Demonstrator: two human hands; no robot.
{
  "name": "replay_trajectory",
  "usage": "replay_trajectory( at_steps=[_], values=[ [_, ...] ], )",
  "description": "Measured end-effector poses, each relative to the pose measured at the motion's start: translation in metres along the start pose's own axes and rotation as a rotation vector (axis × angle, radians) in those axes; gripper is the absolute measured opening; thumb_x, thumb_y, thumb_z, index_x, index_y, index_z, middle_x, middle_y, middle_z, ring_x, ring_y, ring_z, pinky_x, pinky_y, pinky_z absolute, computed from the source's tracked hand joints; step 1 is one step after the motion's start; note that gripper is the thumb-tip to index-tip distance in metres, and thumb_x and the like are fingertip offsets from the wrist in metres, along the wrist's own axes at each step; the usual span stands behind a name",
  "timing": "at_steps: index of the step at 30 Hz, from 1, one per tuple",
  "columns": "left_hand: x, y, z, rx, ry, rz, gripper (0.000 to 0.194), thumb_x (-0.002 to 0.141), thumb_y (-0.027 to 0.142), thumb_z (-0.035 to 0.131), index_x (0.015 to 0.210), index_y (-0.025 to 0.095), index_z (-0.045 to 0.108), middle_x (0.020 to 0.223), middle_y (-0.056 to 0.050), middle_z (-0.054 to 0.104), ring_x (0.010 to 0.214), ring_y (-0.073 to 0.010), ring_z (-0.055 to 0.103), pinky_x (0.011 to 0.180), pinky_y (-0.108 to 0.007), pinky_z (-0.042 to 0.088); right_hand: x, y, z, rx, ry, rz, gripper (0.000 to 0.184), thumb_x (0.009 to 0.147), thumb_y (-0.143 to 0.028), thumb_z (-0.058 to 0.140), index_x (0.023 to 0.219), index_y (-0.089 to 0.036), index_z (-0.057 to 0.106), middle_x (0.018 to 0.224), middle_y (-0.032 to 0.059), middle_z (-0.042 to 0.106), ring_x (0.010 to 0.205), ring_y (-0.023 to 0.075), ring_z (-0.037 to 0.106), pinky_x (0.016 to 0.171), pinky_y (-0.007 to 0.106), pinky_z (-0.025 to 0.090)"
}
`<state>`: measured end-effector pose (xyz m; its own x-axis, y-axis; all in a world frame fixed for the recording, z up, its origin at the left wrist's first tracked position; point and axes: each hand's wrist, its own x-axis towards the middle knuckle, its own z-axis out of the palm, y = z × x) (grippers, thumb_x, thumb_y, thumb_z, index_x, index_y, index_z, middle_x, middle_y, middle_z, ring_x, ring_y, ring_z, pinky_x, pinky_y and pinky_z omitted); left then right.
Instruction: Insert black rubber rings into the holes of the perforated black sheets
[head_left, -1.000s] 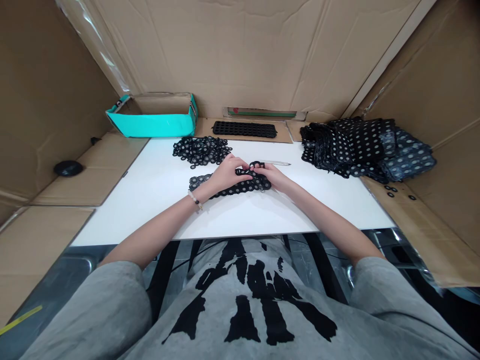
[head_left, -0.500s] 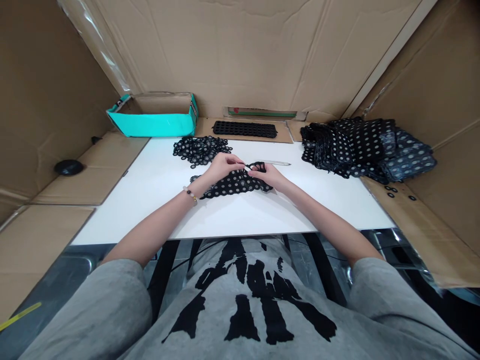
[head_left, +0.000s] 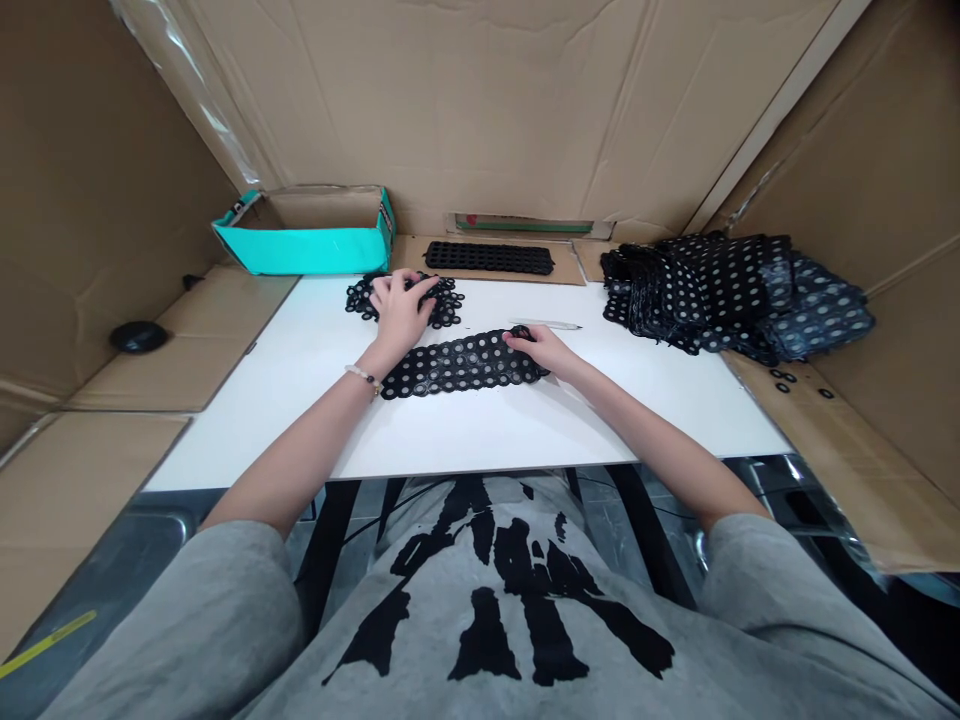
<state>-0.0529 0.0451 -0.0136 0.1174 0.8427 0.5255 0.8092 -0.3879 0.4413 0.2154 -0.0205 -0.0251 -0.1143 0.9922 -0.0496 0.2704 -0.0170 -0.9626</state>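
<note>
My left hand (head_left: 403,308) reaches over a loose pile of small black rings (head_left: 448,303), its fingers spread and bent down onto them. Part of the pile is hidden under the hand. Between thumb and fingers my right hand (head_left: 541,346) grips the right end of a black panel of joined rings (head_left: 457,364). That panel lies stretched across the white table in front of me, with white showing through its holes. My left wrist, with a beaded bracelet, covers some of the panel's left end.
A white pen (head_left: 546,324) lies behind my right hand. Along the back are a turquoise-sided cardboard box (head_left: 315,250) and a black perforated strip (head_left: 489,258). Stacked black ring panels (head_left: 697,290) stand at the right, with several loose rings (head_left: 782,388) close by.
My left hand has let go at the panel's right end and moved left to the ring pile. The panel now lies flatter, and my right hand still grips it.
</note>
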Motion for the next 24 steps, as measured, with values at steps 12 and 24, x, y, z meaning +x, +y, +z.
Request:
replay_trajectory(
  at_steps=[12,24],
  values=[
    [-0.006,0.019,0.015,-0.414,-0.673,0.186,0.036,0.091,0.045,0.063,0.105,0.015,0.077,0.083,-0.004,0.075,0.074,-0.0185,0.065,0.074,-0.029,0.049,-0.002,-0.004,0.002,0.250,-0.067,0.177,0.017,0.069,-0.030,0.074,0.081,-0.019,0.069,0.080,-0.0006,0.071,0.082,0.0188,0.061,0.082,0.031,0.045],
    [-0.024,0.054,0.010,-0.166,-0.443,0.468,0.028,0.085,0.045,0.076,0.096,0.019,0.077,0.102,-0.010,0.078,0.101,-0.0279,0.065,0.095,-0.041,0.046,-0.006,-0.004,0.004,0.060,-0.112,-0.007,0.025,0.066,-0.034,0.079,0.086,-0.018,0.079,0.091,0.0031,0.079,0.091,0.0215,0.067,0.096,0.037,0.048]
  ],
)
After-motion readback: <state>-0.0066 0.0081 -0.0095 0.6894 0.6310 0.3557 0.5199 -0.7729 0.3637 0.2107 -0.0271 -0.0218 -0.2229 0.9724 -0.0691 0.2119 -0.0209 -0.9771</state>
